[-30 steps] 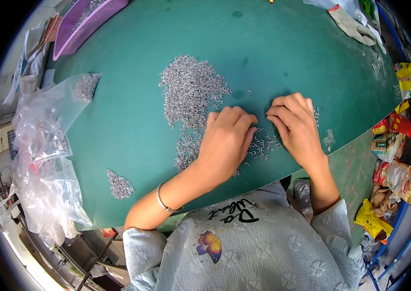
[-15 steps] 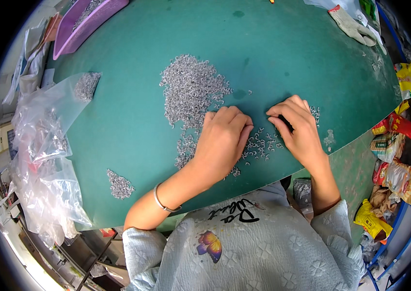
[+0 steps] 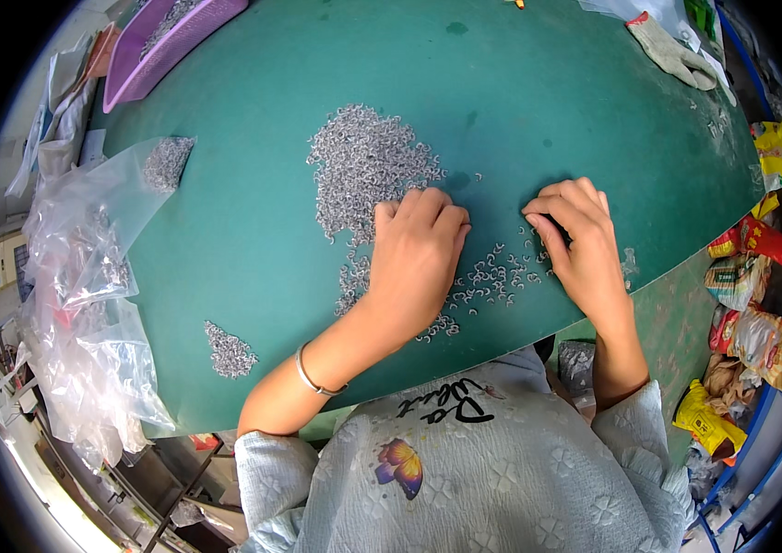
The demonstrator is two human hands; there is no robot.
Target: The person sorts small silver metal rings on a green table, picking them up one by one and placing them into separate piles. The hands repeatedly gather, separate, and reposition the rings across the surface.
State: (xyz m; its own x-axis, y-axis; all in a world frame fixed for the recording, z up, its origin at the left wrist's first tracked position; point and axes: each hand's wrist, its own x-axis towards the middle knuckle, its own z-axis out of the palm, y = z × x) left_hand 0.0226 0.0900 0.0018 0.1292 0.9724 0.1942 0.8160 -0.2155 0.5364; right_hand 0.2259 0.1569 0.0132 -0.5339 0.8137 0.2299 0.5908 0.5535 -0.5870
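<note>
Many small grey C-shaped pieces lie on the green table (image 3: pixel 253 212). The biggest lot is a pile (image 3: pixel 363 166) in the middle. My left hand (image 3: pixel 419 253), with a metal bangle on its wrist, rests over the pile's near right edge. Its fingers are curled down, and the tips are mostly hidden. To the right, my right hand (image 3: pixel 580 244) is bent with thumb and forefinger tips together. Anything in either pinch is too small or hidden to name. Loose pieces (image 3: pixel 497 275) are scattered between the hands.
A smaller heap (image 3: pixel 229 350) lies at the near left. Clear plastic bags (image 3: pixel 87 313), one holding grey pieces, cover the left edge. A purple basket (image 3: pixel 147 69) stands far left. A work glove (image 3: pixel 672 53) lies far right. Coloured packets (image 3: pixel 737 276) line the right side.
My left hand has shifted slightly left and away from me, toward the pile. My right hand has moved a little right, now covering the pieces that showed beyond it, so the gap is wider.
</note>
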